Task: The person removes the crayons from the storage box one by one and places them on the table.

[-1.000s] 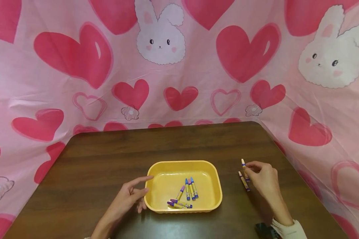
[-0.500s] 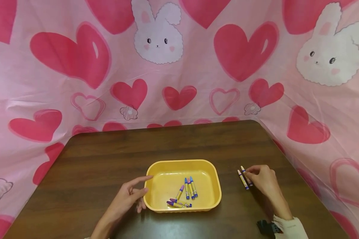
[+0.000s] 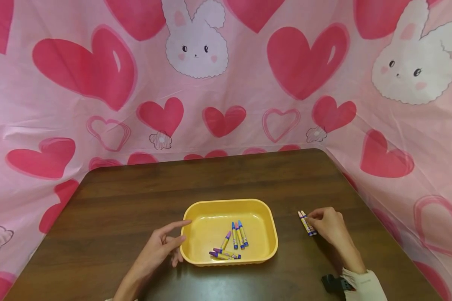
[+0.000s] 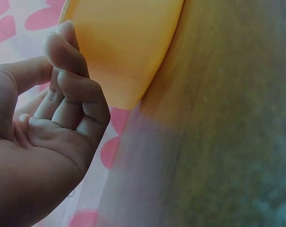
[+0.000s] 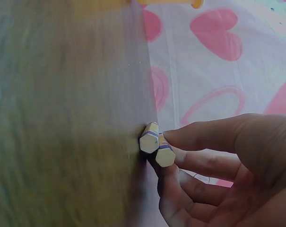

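Observation:
Two pale-tipped crayons lie side by side on the table to the right of the tray. My right hand (image 3: 330, 225) pinches the right-hand crayon (image 5: 166, 156) between thumb and fingers, its side against the other crayon (image 3: 304, 223). In the right wrist view the flat end of that other crayon (image 5: 149, 142) shows close beside the pinched one. My left hand (image 3: 156, 248) rests at the left rim of a yellow tray (image 3: 226, 201), index finger reaching over the edge and thumb near the wall. In the left wrist view, the left hand's fingers (image 4: 69, 54) touch the tray wall.
Inside the tray lie several crayons: blue and pink ones (image 3: 238, 236) together, a light purple one (image 3: 226, 240), and darker purple ones (image 3: 226, 254) near the front wall. The brown wooden table (image 3: 154, 188) meets a pink heart-printed cloth (image 3: 218, 167) behind and at both sides.
My right hand has lowered the pinched crayon from a raised, more upright position and brought it left and level beside the other crayon. My left hand stays at the tray rim.

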Demonstrator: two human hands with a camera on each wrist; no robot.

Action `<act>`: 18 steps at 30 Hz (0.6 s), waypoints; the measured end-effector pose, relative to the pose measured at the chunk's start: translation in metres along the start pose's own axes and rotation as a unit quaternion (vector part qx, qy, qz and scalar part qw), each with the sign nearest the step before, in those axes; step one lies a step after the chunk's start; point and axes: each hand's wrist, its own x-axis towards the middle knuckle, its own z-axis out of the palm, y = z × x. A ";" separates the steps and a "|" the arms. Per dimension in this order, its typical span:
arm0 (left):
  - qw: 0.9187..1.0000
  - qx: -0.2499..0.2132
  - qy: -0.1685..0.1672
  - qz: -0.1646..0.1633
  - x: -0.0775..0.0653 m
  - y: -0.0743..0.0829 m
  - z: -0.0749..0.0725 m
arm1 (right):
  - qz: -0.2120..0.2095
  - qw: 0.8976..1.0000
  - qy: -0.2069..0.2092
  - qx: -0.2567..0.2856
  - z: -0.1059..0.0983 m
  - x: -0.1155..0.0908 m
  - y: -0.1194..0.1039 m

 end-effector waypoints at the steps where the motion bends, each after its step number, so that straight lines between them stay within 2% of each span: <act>1: 1.000 0.000 0.000 0.000 0.000 0.000 0.000 | 0.002 1.000 -0.001 0.000 0.000 0.000 0.000; 6: 1.000 0.002 0.004 -0.008 0.000 0.001 0.000 | 0.010 1.000 -0.006 -0.003 0.002 0.001 -0.001; 12: 1.000 0.002 0.003 -0.008 0.000 0.001 0.000 | 0.011 0.999 -0.032 -0.005 0.007 -0.003 -0.008; 18: 1.000 0.002 0.003 -0.007 0.000 0.000 0.000 | -0.022 0.999 -0.030 -0.016 0.015 -0.010 -0.022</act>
